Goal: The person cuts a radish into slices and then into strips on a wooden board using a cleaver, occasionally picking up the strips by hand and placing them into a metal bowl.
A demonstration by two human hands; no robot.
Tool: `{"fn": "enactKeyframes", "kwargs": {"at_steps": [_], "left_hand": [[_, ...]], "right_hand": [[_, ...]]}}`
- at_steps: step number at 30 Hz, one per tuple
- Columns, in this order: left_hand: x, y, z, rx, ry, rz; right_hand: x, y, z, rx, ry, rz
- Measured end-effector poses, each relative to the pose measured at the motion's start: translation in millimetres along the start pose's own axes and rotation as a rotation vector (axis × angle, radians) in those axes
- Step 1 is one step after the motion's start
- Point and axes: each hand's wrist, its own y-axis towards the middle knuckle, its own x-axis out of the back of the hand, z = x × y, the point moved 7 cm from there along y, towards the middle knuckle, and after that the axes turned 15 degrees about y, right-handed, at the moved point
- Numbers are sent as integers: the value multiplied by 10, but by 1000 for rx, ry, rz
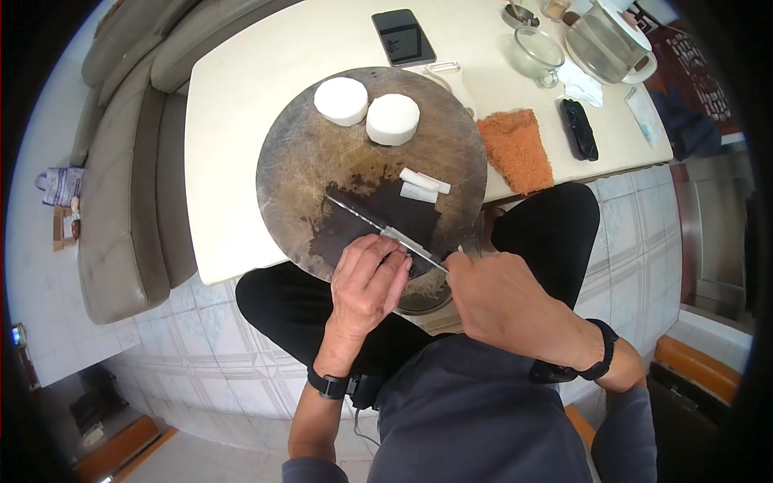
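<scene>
- The knife [378, 227] is seen from above as a thin bright line. Its long axis runs on a diagonal, from the tip near the middle of the cutting board [306, 161] down to the handle end at the board's near right edge.
- The right hand [499, 302] is closed around the handle end, just off the near rim of the board. The handle itself is hidden inside the fist.
- The left hand [366, 282] rests knuckles-up on the near part of the board, on the left side of the blade. Its fingers are curled and their tips touch the blade about midway along. I cannot tell whether it pins anything underneath, because the palm covers that spot.
- Both hands meet at the knife. The right has its end, the left its middle, and the tip points away from the person, up and to the left.
- A dark patch [362, 217] on the wood lies under and around the blade.
- A few short white strips [420, 186] lie just beyond the blade to the right. Two thick white rounds [392, 119] sit side by side, touching, at the far edge of the board, well apart from both hands.
- The board overhangs the near edge of the pale table [241, 97]. An orange cloth [515, 149] lies beside the board on the right, and a phone [403, 37] lies beyond it.
</scene>
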Motion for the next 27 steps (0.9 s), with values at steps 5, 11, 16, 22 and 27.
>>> {"fn": "enactKeyframes", "kwargs": {"at_steps": [5, 11, 16, 22, 27], "left_hand": [[-6, -7, 14, 7, -12, 6], [-8, -20, 24, 10, 1, 36], [-8, -9, 8, 29, -18, 3], [112, 48, 145, 274, -158, -54], [127, -10, 358, 719, -571, -147]], "right_hand": [[-12, -10, -4, 11, -16, 68], [-128, 130, 143, 122, -94, 8], [-148, 184, -30, 28, -34, -31], [46, 68, -243, 21, 107, -182], [173, 69, -283, -155, 670, -44]]}}
